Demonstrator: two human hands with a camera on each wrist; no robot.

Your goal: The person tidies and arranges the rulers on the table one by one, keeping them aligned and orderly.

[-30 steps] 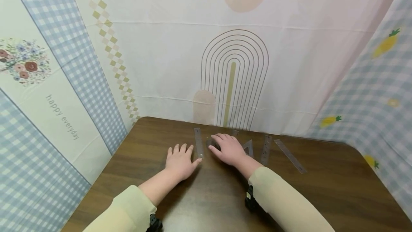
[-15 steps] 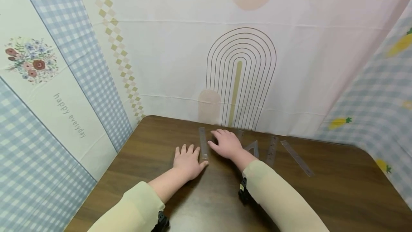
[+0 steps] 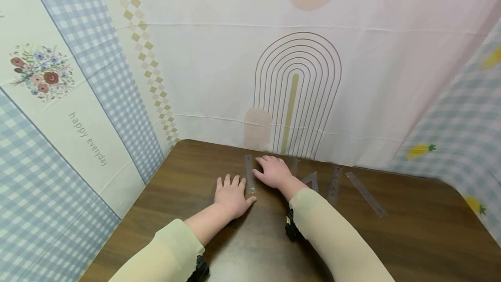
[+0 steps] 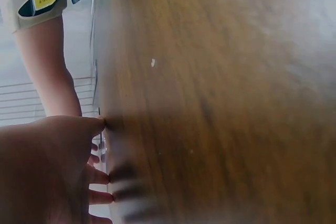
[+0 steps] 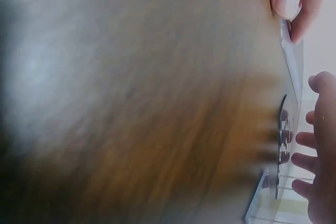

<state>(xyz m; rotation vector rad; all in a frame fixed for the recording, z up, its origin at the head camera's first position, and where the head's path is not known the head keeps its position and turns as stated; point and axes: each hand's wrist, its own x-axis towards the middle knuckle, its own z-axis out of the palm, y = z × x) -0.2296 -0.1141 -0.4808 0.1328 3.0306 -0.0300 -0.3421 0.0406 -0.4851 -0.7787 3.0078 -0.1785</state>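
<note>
My left hand (image 3: 232, 197) rests on the table with fingers spread, thumb right at the near end of a clear ruler (image 3: 250, 175). Just right of that ruler my right hand (image 3: 273, 172) reaches over the table, palm down with relaxed fingers. Below its fingers, the right wrist view shows a clear plastic piece with a curved dark edge and cut-outs (image 5: 282, 148), like a protractor. From the head view the hand hides it. A clear set square (image 3: 312, 181) lies by the right wrist, and part of another clear strip (image 3: 295, 165) shows behind that hand.
Further right lie a clear ruler with holes (image 3: 334, 185) and a slanted clear ruler (image 3: 366, 195). The brown wooden table (image 3: 250, 243) ends at the back against a white patterned cloth (image 3: 211, 77). Checked cloths hang at both sides.
The head view has shifted, so the scene sits further right. My right hand has moved left, closer to the first ruler, covering the clear piece glimpsed earlier. The left hand stays nearly still.
</note>
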